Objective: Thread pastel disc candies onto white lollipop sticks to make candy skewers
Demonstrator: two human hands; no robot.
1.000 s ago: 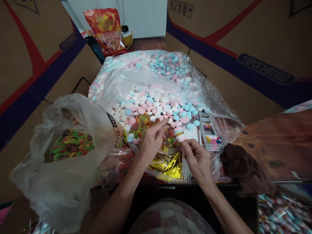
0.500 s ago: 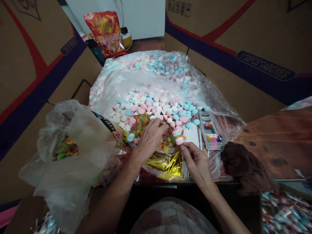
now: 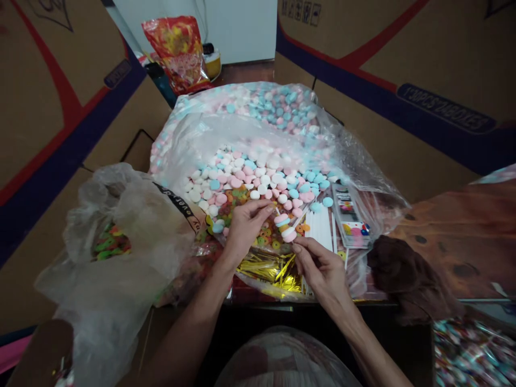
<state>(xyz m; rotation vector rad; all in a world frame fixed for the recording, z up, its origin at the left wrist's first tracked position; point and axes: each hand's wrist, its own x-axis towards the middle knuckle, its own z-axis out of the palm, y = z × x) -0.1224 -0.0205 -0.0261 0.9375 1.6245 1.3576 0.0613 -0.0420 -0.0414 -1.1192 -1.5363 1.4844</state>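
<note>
My right hand pinches the lower end of a candy skewer, threaded with pink, blue and white marshmallows and an orange gummy ring between them. By the skewer's bare upper tip, my left hand is closed in a pinch on a small yellow-orange gummy ring, mostly covered by the fingers. Under the hands lie loose gummy rings in clear plastic. Beyond them, round marshmallows in pink, white and blue spill from a big clear bag.
Gold twist ties lie at the front edge, white sticks and a clear plastic case to their right. A brown cloth hangs at the right. On the left stands a plastic bag of gummies. Cardboard boxes flank both sides.
My left hand has drawn back from the gummy rings and now pinches one by the skewer's tip. My right hand has tilted the skewer and moved it slightly left.
</note>
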